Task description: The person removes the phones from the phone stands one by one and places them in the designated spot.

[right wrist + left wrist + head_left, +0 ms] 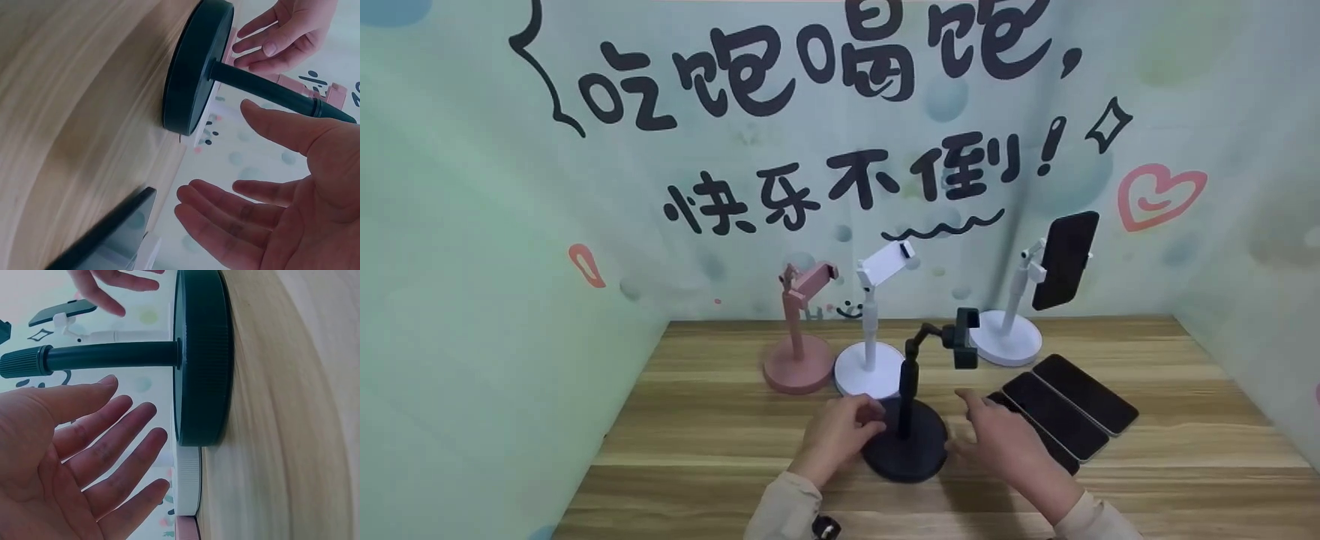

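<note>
A black phone stand stands upright on the wooden table, its round base flat and its empty clamp turned to the right. My left hand is at the left side of the base, fingers loosely spread and holding nothing. On the other side my right hand hovers beside the stand, also with nothing in it. In the left wrist view the fingers point toward the black base. The right wrist view shows the thumb near the black pole and the other fingers apart from it.
Behind stand a pink phone stand and a white phone stand, both with empty clamps. Farther right another white stand carries a phone. Flat phones lie side by side on the table, one partly behind my right hand.
</note>
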{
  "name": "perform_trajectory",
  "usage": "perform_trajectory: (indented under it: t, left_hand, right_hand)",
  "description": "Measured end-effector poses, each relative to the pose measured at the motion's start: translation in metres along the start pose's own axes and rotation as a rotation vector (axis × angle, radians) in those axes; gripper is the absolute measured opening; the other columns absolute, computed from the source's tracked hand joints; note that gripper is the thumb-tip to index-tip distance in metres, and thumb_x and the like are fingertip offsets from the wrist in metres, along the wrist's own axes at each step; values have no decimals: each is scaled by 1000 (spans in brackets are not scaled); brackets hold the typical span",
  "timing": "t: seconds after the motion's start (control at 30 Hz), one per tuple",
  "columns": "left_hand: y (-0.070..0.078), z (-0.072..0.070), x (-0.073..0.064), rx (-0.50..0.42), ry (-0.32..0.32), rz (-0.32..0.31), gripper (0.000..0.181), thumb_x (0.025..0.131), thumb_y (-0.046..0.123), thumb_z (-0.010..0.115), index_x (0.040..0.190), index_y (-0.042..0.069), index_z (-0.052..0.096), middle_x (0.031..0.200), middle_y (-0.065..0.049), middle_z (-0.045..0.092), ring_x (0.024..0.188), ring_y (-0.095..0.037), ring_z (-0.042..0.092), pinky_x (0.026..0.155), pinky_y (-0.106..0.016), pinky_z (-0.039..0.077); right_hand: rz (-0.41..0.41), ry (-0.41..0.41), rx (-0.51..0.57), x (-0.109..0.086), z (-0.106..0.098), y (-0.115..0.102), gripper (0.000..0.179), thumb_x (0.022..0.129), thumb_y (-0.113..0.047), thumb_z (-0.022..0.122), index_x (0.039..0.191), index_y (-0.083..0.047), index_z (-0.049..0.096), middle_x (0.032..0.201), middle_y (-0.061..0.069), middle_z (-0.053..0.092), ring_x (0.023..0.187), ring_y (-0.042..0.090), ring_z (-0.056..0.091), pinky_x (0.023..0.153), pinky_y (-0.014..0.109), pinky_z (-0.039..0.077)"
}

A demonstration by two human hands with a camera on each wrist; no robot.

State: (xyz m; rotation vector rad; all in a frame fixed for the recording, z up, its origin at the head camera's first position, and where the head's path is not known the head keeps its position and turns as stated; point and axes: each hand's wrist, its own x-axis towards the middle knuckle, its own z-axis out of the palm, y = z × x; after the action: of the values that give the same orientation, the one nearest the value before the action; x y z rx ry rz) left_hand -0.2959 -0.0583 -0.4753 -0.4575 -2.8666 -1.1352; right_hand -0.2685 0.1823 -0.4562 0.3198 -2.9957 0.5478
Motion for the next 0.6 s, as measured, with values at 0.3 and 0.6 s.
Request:
perform_trajectory:
  t: [0.3,0.6]
  left_hand:
    - [-4,0,-1,-6,3,7,11,89,17,74,99,14,73,98,-2,76,93,-18,71,84,-36,57]
    - [-6,-1,-4,-13,4,-3,12,89,17,74,100,14,73,100,-2,76,96,-19,72,86,-39,57]
  right_hand:
    - [9,-9,87,4,8,-12,72,82,-33,81,142,-8,50,117,13,69,98,30,68,81,48,56]
    - [-5,7,171,8,13,-19,75,83,-31,81,145,-9,45,121,13,69,107,29,68,89,49,55]
